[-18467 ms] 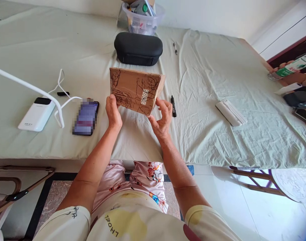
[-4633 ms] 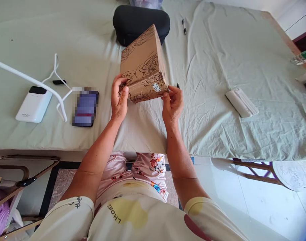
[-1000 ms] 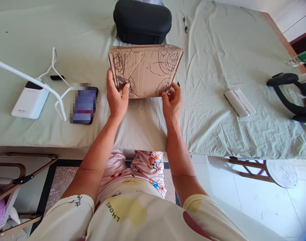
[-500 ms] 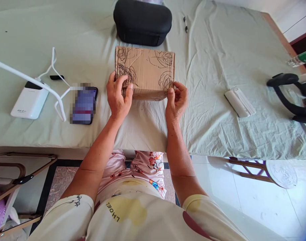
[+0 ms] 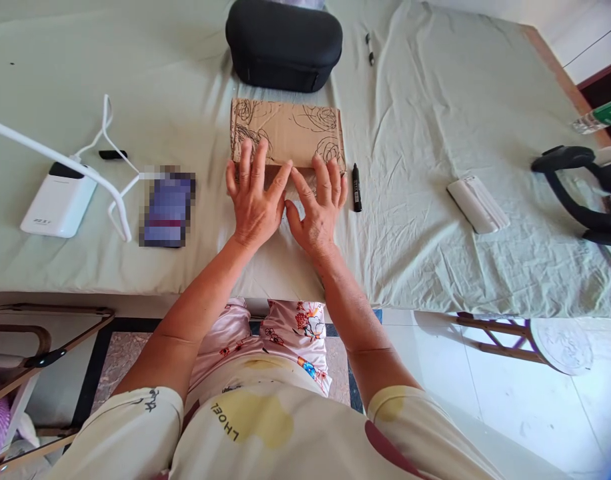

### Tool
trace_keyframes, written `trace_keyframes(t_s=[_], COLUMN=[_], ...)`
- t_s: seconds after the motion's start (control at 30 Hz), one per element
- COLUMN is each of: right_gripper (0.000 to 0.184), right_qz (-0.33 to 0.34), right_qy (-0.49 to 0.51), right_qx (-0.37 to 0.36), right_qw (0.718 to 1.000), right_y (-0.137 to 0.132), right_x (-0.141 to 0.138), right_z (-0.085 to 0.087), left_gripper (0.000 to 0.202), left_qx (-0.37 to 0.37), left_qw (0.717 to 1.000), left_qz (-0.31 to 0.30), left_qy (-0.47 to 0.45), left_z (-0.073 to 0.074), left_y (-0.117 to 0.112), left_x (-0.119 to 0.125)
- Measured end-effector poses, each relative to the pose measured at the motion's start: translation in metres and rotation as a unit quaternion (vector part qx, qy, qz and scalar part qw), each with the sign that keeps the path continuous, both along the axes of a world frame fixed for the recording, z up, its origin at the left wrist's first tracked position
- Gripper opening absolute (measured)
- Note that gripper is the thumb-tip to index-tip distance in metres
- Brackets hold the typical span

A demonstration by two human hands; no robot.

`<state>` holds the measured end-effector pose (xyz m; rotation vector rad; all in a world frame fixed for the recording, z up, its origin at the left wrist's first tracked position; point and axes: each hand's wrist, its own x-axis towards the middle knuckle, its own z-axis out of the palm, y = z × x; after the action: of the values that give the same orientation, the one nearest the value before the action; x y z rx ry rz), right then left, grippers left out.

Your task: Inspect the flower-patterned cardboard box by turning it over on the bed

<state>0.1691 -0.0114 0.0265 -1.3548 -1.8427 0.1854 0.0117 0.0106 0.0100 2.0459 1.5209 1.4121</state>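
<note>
A brown cardboard box (image 5: 287, 130) with black scribbles stands on the pale green sheet (image 5: 425, 120) in front of me. My left hand (image 5: 254, 197) lies flat with fingers spread against the box's near face and top edge. Beside it, my right hand (image 5: 318, 207) also rests open, fingertips touching the box's near right edge. Neither hand grips anything. A black marker (image 5: 356, 187) lies just right of my right hand.
A black zipped case (image 5: 284, 44) sits behind the box, a second pen (image 5: 369, 49) to its right. At the left are a white power bank (image 5: 59, 205), white cables (image 5: 110, 143) and a phone (image 5: 168, 209). A white flat object (image 5: 477, 203) lies to the right, a black headset (image 5: 580, 187) at the far right.
The box, held up and turned in both hands, has come down onto the sheet. Both hands let go and now lie flat against its near side.
</note>
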Motion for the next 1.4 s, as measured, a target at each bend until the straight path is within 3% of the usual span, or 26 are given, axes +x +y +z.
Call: trace_keyframes(t_s=[0.17,0.3,0.47,0.57,0.73,0.83,0.93,1.17,1.27,1.4], right_gripper=[0.047,0.043,0.039,0.034,0.039,0.044,0.047,0.090,0.090,0.078], right_qz=[-0.015,-0.043,-0.070,-0.025,0.129,0.118,0.046,0.059,0.036,-0.038], right_qy=[0.010,0.049,0.116,0.156,0.136,0.140,0.199,0.277,0.296,0.299], right_qx=[0.004,0.034,0.086,0.086,0.025,-0.030,-0.040,-0.158,-0.156,-0.080], right_qw=[1.000,0.997,0.987,0.984,0.982,0.983,0.978,0.946,0.942,0.950], right_y=[0.002,0.011,0.023,0.020,0.003,0.002,0.016,0.065,0.078,0.089], right_x=[0.004,0.020,0.034,0.031,0.013,0.008,0.016,0.055,0.071,0.094], right_z=[-0.002,-0.009,-0.020,-0.019,-0.010,-0.013,-0.028,-0.078,-0.089,-0.095], left_gripper=[0.042,0.045,0.047,0.060,0.083,0.083,0.078,0.074,0.072,0.072], left_qx=[-0.015,0.007,-0.006,-0.008,-0.014,-0.011,-0.005,0.006,0.008,0.016], left_qw=[0.999,1.000,1.000,0.999,1.000,1.000,1.000,0.999,0.999,0.999], left_qz=[0.011,0.012,-0.013,0.003,0.004,-0.017,-0.025,-0.033,-0.039,-0.033], left_qy=[-0.036,-0.002,-0.028,-0.032,-0.022,-0.010,-0.006,0.004,-0.008,-0.019], left_z=[0.006,0.002,-0.002,-0.002,0.001,0.000,-0.002,-0.007,-0.007,-0.007], left_y=[-0.003,0.000,0.002,0.003,0.001,0.001,0.002,0.007,0.007,0.007], left_x=[-0.002,-0.009,-0.016,-0.018,-0.015,-0.011,-0.011,-0.016,-0.017,-0.015])
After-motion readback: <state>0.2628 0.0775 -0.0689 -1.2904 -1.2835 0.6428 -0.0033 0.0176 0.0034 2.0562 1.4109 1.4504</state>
